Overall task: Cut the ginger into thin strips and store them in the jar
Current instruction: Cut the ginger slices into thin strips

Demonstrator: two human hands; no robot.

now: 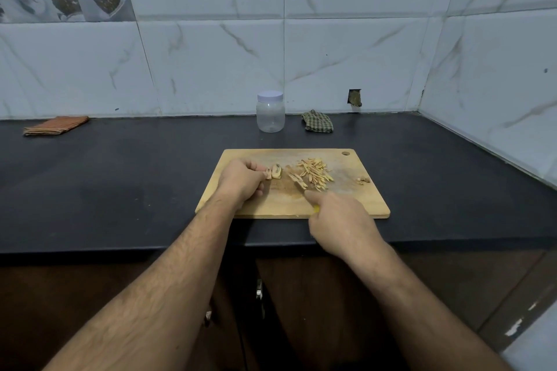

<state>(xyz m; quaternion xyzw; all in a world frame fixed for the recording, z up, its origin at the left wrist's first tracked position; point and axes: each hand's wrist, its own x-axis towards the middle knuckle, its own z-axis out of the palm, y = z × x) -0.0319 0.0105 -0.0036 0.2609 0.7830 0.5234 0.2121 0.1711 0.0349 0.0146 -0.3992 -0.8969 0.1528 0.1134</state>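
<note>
**Ginger half cut on a wooden board, knife largely hidden**

A wooden cutting board [355,202] is seen lying on a dark bench [120,184] before a tiled wall. At the board's left part, a small piece of ginger [275,172] is pinched by the curled fingers [261,170] of the left hand [242,179]; the fingertips themselves are hard to make out against the ginger. A heap of thin ginger strips [313,173] is spread just to its right, near the board's middle, and a few small scraps [363,180] are seen apart towards the right edge.

The right hand [340,220] is held over the board's near edge, its fingers curled round a knife [301,187]. Only a sliver of yellow handle and a blurred blade end reaching the strips can be made out, the rest being covered by the hand.

A clear plastic jar [270,114] with its pale lid [270,96] on is stood behind the board by the wall; nothing can be seen inside it. A checked cloth [318,121] is bunched near its right, and a folded orange cloth [55,125] is laid well apart at the far left.
</note>
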